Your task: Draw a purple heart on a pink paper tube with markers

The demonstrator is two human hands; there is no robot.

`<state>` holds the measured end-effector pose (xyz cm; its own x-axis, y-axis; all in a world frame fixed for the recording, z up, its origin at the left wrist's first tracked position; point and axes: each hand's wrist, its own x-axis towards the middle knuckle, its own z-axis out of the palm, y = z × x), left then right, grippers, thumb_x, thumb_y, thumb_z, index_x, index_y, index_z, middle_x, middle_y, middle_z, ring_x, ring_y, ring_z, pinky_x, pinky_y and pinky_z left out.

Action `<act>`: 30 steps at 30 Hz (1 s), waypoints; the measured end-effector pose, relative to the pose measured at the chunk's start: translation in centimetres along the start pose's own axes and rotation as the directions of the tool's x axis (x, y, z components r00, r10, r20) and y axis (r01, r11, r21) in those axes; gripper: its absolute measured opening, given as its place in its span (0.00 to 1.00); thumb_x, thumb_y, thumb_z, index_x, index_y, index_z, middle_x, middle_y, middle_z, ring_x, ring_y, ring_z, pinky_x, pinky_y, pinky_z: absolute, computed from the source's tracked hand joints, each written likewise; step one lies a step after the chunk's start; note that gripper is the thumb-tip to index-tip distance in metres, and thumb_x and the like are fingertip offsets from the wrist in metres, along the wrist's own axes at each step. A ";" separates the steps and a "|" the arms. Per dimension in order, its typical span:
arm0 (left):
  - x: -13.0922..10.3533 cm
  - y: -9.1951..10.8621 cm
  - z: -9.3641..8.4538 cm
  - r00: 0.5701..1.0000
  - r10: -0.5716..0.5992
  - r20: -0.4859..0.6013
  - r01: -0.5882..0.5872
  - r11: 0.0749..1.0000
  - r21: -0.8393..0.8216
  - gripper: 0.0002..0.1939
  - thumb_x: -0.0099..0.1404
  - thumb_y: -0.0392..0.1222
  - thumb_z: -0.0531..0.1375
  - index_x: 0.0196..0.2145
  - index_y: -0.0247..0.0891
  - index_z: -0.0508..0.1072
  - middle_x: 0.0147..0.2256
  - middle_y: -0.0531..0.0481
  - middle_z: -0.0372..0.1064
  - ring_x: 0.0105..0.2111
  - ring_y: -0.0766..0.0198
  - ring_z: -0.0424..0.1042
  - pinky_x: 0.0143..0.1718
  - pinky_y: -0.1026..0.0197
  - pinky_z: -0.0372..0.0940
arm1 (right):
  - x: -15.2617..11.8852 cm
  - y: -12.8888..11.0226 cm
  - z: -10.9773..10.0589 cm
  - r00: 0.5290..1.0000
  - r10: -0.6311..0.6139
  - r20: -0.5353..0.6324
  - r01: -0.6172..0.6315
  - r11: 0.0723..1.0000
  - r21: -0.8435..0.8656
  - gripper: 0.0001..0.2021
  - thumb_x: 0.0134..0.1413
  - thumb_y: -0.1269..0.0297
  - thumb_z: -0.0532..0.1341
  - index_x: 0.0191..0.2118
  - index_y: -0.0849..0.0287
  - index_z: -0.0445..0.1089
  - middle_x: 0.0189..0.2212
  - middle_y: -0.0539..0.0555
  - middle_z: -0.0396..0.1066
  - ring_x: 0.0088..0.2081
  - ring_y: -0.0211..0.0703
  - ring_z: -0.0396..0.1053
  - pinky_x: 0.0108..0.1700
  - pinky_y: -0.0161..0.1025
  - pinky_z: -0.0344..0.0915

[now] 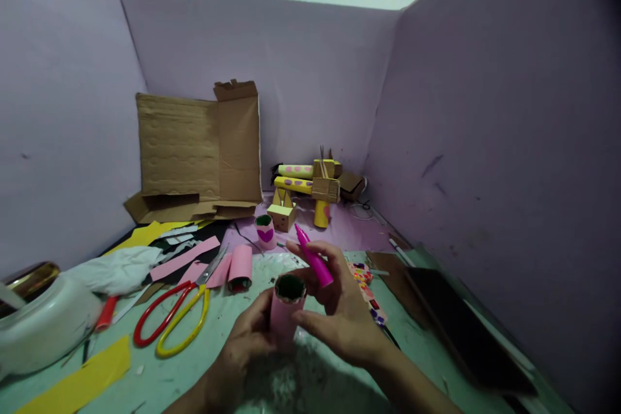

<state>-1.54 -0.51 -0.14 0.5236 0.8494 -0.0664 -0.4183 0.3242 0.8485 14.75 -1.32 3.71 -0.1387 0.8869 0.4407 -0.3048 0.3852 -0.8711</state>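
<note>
My left hand (252,330) is closed round a pink paper-covered tube (283,318), held upright with its dark green inside facing up. My right hand (347,320) pinches a magenta marker (314,257) between its fingers, the tip slanting up and left, while its thumb rests against or close to the tube. Past the hands stands a second pink tube with a purple heart (265,234). Another pink tube (240,266) is to the left, near scissors (187,318) with one red and one yellow handle.
Pink paper strips (187,257), yellow paper (80,378) and a white pot (53,320) lie leftward. An opened cardboard box (194,149) leans at the back, beside yellow spotted paper figures (295,182). A dark tablet-like slab (466,330) lies at the right.
</note>
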 end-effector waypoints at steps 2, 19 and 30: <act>0.1 -0.1 -0.1 0.999 0.050 -0.006 -0.049 0.997 0.057 0.31 0.44 0.35 0.68 0.49 0.40 0.73 0.40 0.44 0.73 0.42 0.47 0.69 0.42 0.55 0.63 | -0.3 -0.1 0.1 0.999 -0.020 0.031 0.021 0.999 -0.039 0.32 0.42 0.78 0.67 0.52 0.44 0.59 0.61 0.54 0.60 0.46 0.44 0.72 0.51 0.45 0.67; 0.3 0.0 1.4 0.933 -0.203 -0.296 0.183 0.979 -0.093 0.09 0.60 0.43 0.61 0.32 0.35 0.66 0.25 0.45 0.71 0.24 0.60 0.71 0.27 0.58 0.67 | 1.3 0.4 -1.9 0.860 0.001 -0.511 -0.011 1.000 -0.016 0.18 0.49 0.53 0.66 0.42 0.57 0.68 0.35 0.56 0.79 0.35 0.45 0.76 0.41 0.45 0.72; 0.6 -0.6 1.1 0.978 -0.145 -0.153 0.124 0.983 -0.138 0.19 0.53 0.36 0.66 0.42 0.32 0.67 0.30 0.46 0.70 0.29 0.61 0.70 0.35 0.60 0.65 | -1.3 1.7 -1.5 0.908 -0.281 -0.312 0.069 0.833 -0.549 0.07 0.56 0.60 0.61 0.37 0.57 0.73 0.27 0.51 0.75 0.25 0.40 0.71 0.28 0.38 0.68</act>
<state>-0.21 -0.66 -0.09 0.4591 0.8469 -0.2683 -0.4485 0.4816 0.7529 15.84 -1.44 1.31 0.2540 0.7764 0.5767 0.2540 0.5218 -0.8144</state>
